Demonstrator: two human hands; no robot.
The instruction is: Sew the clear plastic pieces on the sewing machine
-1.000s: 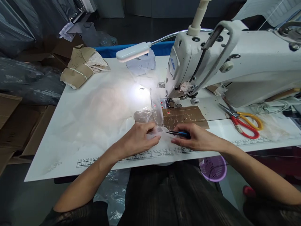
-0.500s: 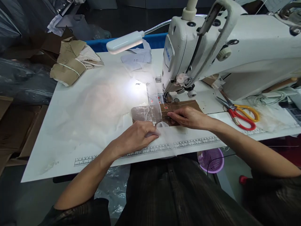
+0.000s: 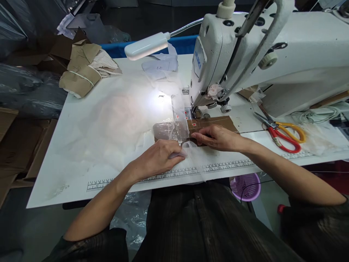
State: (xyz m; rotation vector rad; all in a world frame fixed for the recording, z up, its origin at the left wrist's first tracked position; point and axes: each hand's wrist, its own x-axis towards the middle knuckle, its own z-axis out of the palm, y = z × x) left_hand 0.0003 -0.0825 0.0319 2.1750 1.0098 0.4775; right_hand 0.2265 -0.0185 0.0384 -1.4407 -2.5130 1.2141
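Note:
My left hand (image 3: 158, 157) lies on the sewing table, its thumb and fingers pinching a fold of sheer white fabric (image 3: 192, 155). My right hand (image 3: 222, 138) rests on a brown board (image 3: 225, 124) just in front of the needle. Its fingers are pressed together near the fabric's edge; a thin dark line shows at the fingertips, too small to name. Beneath the fabric and clear plastic (image 3: 178, 130), a greyish part of the board shows, along with small red marks. Above stands the white sewing machine (image 3: 209, 54), its presser foot (image 3: 194, 112) beside the fabric.
A white lamp (image 3: 147, 45) lights a heap of sheer fabric (image 3: 114, 116) at left. Scissors with red and yellow handles (image 3: 286, 133) lie at right. A tied brown bundle (image 3: 80, 71) sits at the far left corner. Ruler markings (image 3: 163, 177) run along the front edge.
My right fingertips have shifted slightly left and towards me over the board. My left hand keeps its hold on the fabric. The whole view has shifted a little.

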